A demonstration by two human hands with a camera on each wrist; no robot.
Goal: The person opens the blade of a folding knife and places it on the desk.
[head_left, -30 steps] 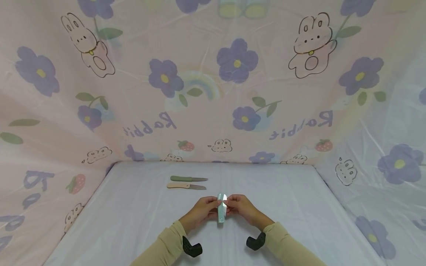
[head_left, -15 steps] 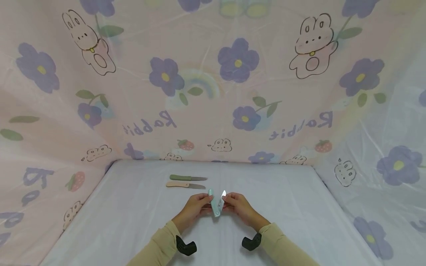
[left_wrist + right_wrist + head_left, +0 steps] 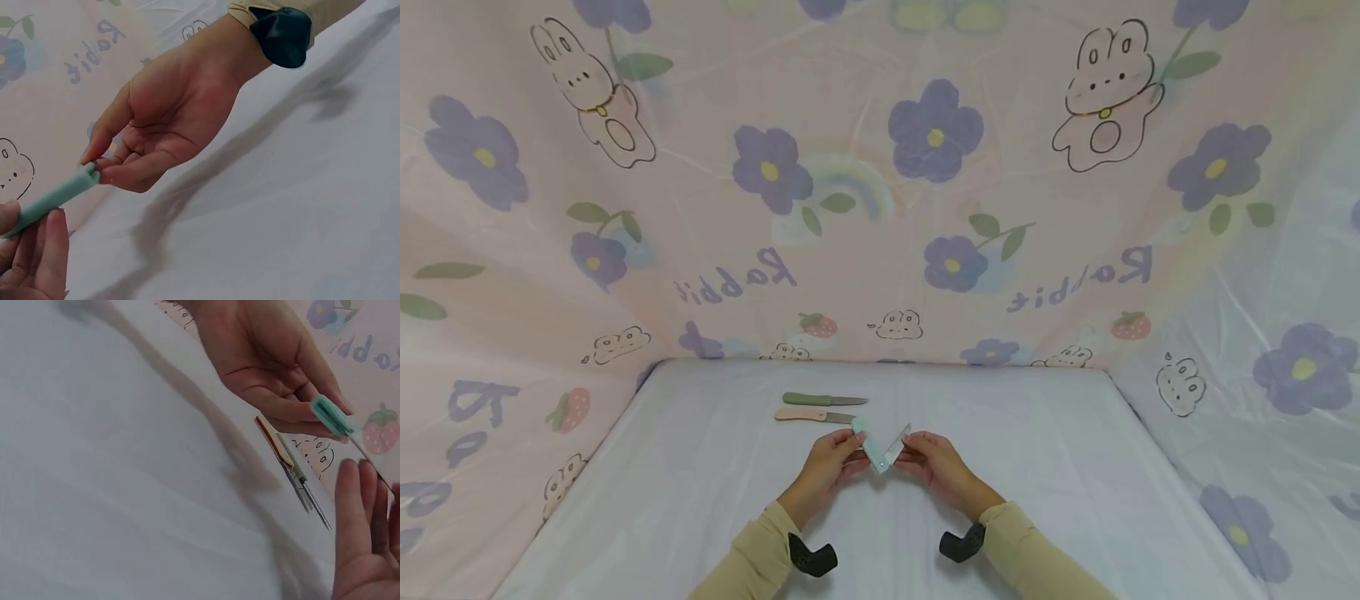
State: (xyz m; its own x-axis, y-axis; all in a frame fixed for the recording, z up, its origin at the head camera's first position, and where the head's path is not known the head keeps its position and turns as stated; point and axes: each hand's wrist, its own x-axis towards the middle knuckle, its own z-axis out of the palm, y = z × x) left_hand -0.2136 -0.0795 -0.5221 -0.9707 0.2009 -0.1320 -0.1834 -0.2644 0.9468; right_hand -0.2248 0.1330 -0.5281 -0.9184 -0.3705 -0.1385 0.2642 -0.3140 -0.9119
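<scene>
A mint-green folding knife (image 3: 870,447) stands partly unfolded in a V, its pivot end toward the person. My left hand (image 3: 827,468) grips its handle between thumb and fingers. My right hand (image 3: 945,473) pinches the blade (image 3: 897,447). In the left wrist view the handle (image 3: 59,196) runs from the left fingers to the right hand (image 3: 181,106). The right wrist view shows the slotted handle end (image 3: 331,414) and the thin blade (image 3: 364,450) reaching to the right fingers (image 3: 353,506). Much of the blade is covered by those fingers.
Behind the left hand lie a green-handled knife (image 3: 807,400) and a beige-handled knife (image 3: 801,414), side by side with blades to the right. The mint handle slightly overlaps the beige knife's blade tip. Printed curtains (image 3: 850,242) enclose the white table (image 3: 1037,433) at back and sides.
The mint knife's handle and blade have swung from nearly together into a wide V. My left hand has shifted left with the handle, while the right hand keeps its pinch on the blade.
</scene>
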